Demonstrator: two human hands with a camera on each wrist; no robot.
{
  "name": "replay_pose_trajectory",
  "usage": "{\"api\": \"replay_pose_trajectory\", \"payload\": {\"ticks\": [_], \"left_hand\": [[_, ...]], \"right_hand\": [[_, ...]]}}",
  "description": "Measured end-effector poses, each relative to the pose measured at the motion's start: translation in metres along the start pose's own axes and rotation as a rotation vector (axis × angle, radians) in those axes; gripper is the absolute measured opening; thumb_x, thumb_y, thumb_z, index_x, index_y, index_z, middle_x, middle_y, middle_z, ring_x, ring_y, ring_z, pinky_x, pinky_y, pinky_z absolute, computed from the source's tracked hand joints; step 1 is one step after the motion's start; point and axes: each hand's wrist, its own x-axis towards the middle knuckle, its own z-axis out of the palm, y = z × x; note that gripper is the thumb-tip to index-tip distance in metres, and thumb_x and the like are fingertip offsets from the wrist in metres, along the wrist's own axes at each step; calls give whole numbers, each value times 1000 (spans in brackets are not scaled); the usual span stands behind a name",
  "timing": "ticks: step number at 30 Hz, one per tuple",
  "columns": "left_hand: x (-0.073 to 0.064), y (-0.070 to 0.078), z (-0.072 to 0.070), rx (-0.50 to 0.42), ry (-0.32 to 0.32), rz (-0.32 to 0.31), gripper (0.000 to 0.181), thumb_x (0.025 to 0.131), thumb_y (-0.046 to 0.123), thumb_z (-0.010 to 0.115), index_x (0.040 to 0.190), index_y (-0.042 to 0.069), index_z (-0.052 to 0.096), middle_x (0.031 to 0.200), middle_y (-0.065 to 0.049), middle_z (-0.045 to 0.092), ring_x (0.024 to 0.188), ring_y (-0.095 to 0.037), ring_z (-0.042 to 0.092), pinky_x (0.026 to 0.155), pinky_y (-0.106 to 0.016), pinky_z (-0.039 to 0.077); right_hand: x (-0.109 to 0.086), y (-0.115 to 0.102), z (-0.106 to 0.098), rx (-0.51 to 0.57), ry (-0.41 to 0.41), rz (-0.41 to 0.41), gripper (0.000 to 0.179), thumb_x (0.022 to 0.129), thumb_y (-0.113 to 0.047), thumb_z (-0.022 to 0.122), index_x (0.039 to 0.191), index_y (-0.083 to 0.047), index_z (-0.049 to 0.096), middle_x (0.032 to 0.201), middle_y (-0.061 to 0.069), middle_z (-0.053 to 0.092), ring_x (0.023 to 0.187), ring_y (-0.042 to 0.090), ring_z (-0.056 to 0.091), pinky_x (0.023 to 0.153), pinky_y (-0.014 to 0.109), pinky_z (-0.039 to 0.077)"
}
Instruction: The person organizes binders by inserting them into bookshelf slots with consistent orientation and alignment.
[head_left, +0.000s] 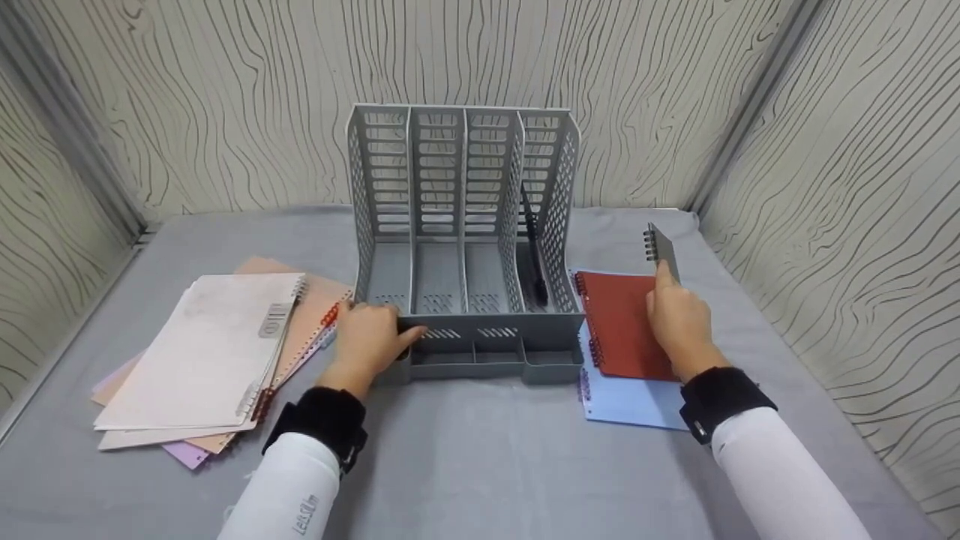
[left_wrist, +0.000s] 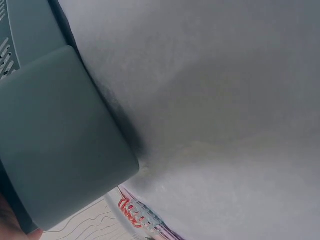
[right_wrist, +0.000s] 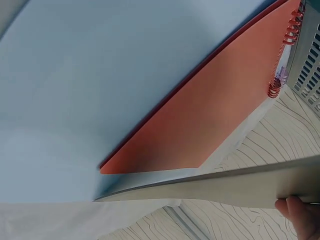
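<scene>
My left hand [head_left: 367, 337] grips the front left corner of a grey desktop file organizer [head_left: 491, 326], thumb lying along its front panel. In the left wrist view the organizer's smooth end [left_wrist: 65, 140] fills the left side, with a bit of finger [left_wrist: 10, 225] at its edge. My right hand [head_left: 681, 319] holds a thin grey spiral notebook [head_left: 661, 249] by its edge, tilted up above a red spiral notebook [head_left: 619, 322]. In the right wrist view, fingers [right_wrist: 300, 215] pinch the grey notebook [right_wrist: 225, 191]. A thin black item [head_left: 534, 251] stands in the organizer's rightmost compartment.
Beneath the red notebook lies a light blue one [head_left: 634, 405]. To the left is a fanned pile of notebooks, a white one [head_left: 202, 345] on top, peach [head_left: 319, 296] and purple [head_left: 185, 453] ones below. Wood-grain-patterned panels [head_left: 255, 105] wall in the grey cloth-covered table [head_left: 480, 465].
</scene>
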Motion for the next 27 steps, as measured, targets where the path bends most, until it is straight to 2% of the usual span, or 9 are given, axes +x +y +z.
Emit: {"api": "replay_pose_trajectory", "payload": {"ticks": [3, 5, 8, 11, 16, 21, 27], "left_hand": [[0, 1, -1, -1, -10, -6, 58, 84, 60, 54, 89, 4, 66, 86, -15, 68, 87, -36, 61, 100, -58, 27], [0, 1, -1, -2, -10, -8, 58, 84, 60, 54, 90, 4, 66, 86, -15, 68, 88, -36, 61, 100, -57, 27], [-1, 1, -1, 1, 4, -6, 57, 84, 60, 55, 90, 4, 66, 86, -15, 68, 87, -36, 61, 99, -57, 28], [-2, 1, -1, 3, 23, 0, 57, 84, 59, 56, 88, 3, 66, 84, -15, 68, 85, -35, 61, 98, -57, 29], [-1, 0, -1, -3, 24, 1, 58, 84, 59, 56, 90, 3, 66, 84, -15, 68, 86, -36, 61, 98, -58, 29], [-1, 1, -1, 3, 7, -4, 59, 84, 60, 54, 95, 3, 66, 88, -15, 68, 89, -36, 61, 99, -58, 27], [-1, 1, -2, 2, 6, -7, 58, 84, 60, 55, 93, 3, 66, 86, -15, 68, 89, -36, 61, 99, -57, 27]], "right_hand": [[-2, 1, 1, 22, 59, -11, 50, 93, -8, 46, 137, 11, 33, 72, 32, 58, 52, 36, 53, 50, 51, 44], [-3, 2, 2, 40, 127, -38, 49, 91, -6, 48, 136, 10, 36, 70, 30, 57, 49, 35, 51, 47, 51, 43], [-5, 3, 5, 57, 238, -98, 48, 89, -3, 51, 133, 10, 41, 76, 31, 60, 48, 36, 51, 45, 51, 42], [-5, 3, 7, 64, 312, -146, 47, 87, -2, 53, 131, 11, 44, 85, 32, 62, 48, 36, 50, 44, 51, 42], [-6, 1, 8, 85, 371, -190, 47, 86, -2, 56, 130, 11, 46, 88, 31, 63, 49, 36, 50, 44, 51, 42], [-7, 1, 11, 113, 390, -216, 46, 85, 1, 59, 128, 12, 47, 91, 30, 63, 54, 38, 53, 46, 51, 44], [-9, 0, 10, 143, 427, -247, 44, 84, 3, 59, 125, 14, 48, 92, 30, 64, 62, 41, 59, 50, 52, 47]]}}
